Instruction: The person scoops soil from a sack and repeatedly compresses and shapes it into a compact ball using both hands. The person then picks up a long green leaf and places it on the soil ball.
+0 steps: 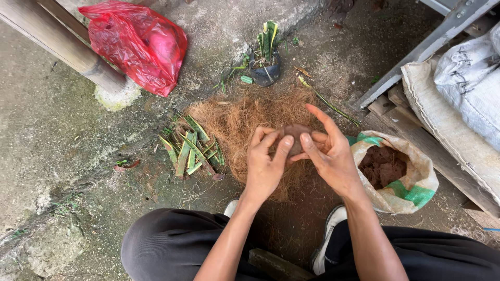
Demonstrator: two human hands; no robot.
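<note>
Outdoor spot, rough concrete ground (57, 130) with mossy patches and dirt, and the person was squatting low, dark trousers and pale shoes showing at the near edge. Both hands were up in the middle of the view working a small brown soil ball (295, 136). The left hand (266, 164) had its fingers curled over the near-left side of the ball, thumb pressed on top. The right hand (329, 151) cupped it from the right, index finger sticking up and away, the other fingers wrapped behind. So both were pressed together around the lump, not spread out.

Right under the hands lay a big mat of coconut fibre (245, 122), spread on the ground. Left of it was a little heap of cut green leaf pieces (191, 151), yellow-edged, looked like snake plant cuttings. At the far side sat a small black pot (265, 70) with the same kind of plant upright in it. On the right, an open woven sack of reddish-brown soil (388, 169), just beside the right wrist. Far left there was a red plastic bag (138, 41) next to a wooden post.

My read: this was the shaping step, squeezing soil into a firm ball. The next move would call for even pressure all round so it doesn't crumble.
</note>
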